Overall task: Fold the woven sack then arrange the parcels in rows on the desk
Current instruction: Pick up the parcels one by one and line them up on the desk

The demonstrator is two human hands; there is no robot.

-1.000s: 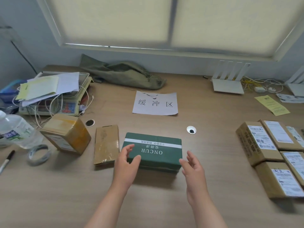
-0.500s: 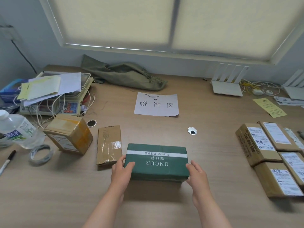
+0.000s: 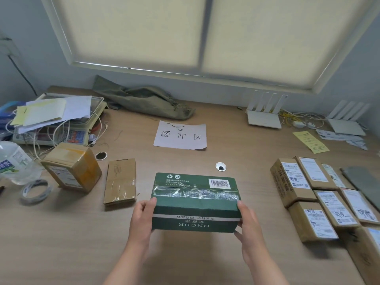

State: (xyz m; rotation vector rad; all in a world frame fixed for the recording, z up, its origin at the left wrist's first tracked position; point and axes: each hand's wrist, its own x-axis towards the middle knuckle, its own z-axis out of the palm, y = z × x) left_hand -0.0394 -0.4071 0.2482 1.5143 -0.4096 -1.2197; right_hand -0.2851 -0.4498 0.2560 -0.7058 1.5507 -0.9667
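Note:
A green ONCUR box point(image 3: 195, 202) is lifted and tilted toward me above the desk's middle, its taped side with a barcode facing up. My left hand point(image 3: 141, 219) grips its left end and my right hand point(image 3: 249, 223) grips its right end. Two brown parcels lie at the left: a bulky taped one point(image 3: 72, 167) and a flat one point(image 3: 120, 183). Several labelled brown parcels point(image 3: 316, 194) sit in rows at the right. The olive woven sack point(image 3: 144, 101) lies crumpled at the back under the window.
A paper sign point(image 3: 181, 135) lies mid-desk. A scale with papers and cables point(image 3: 55, 120), a water bottle point(image 3: 14, 161) and a tape roll point(image 3: 35, 191) crowd the left. White routers point(image 3: 264, 114) and a yellow slip point(image 3: 311, 141) sit back right. Two cable holes point(image 3: 221, 167) pierce the desk point(image 3: 61, 243).
Both hands closed on the ends of the green box, lifted it off the desk and tipped it toward me, so its taped barcode side now shows.

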